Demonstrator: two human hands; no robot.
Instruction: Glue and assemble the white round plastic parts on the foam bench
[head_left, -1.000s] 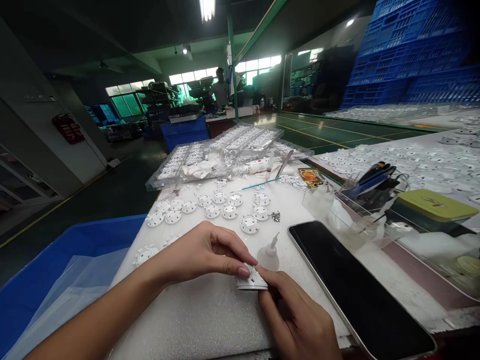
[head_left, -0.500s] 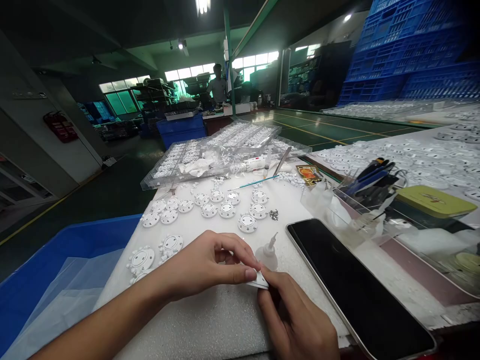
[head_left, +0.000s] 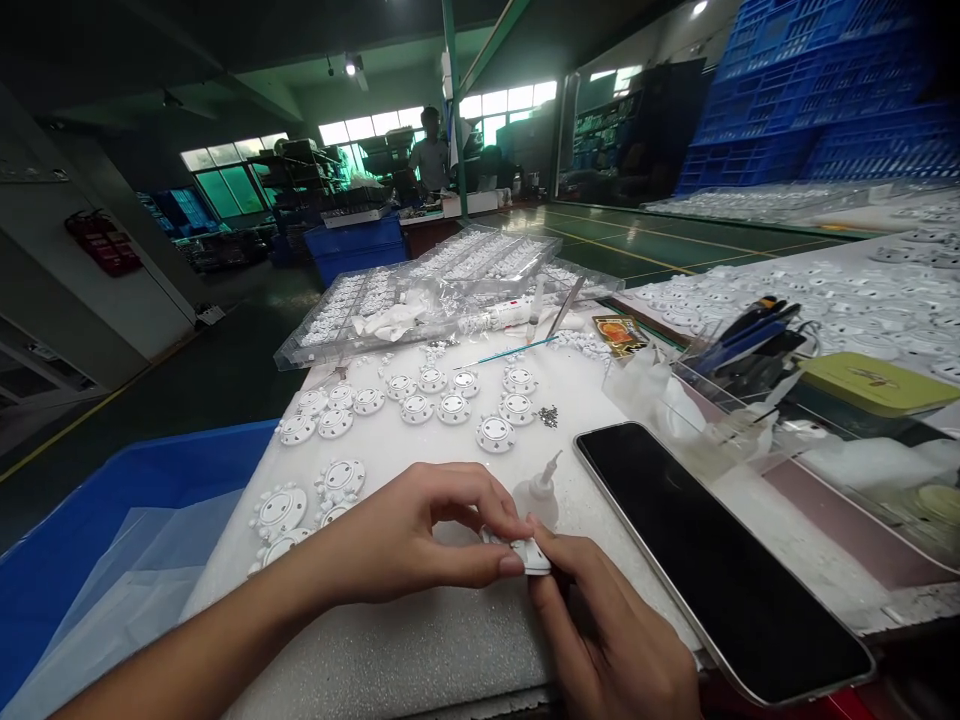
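White plastic disc, small and flat, pinched between left hand and right hand

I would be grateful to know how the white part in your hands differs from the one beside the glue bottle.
The held part is pinched off the foam by the left hand and right hand, tilted, mostly hidden. The loose part lies flat, untouched, fully visible. Both are white.

A factory assembly floor is being shown: stacked blue crates, clear trays of white parts, painted floor lines and strip lighting are being observed.
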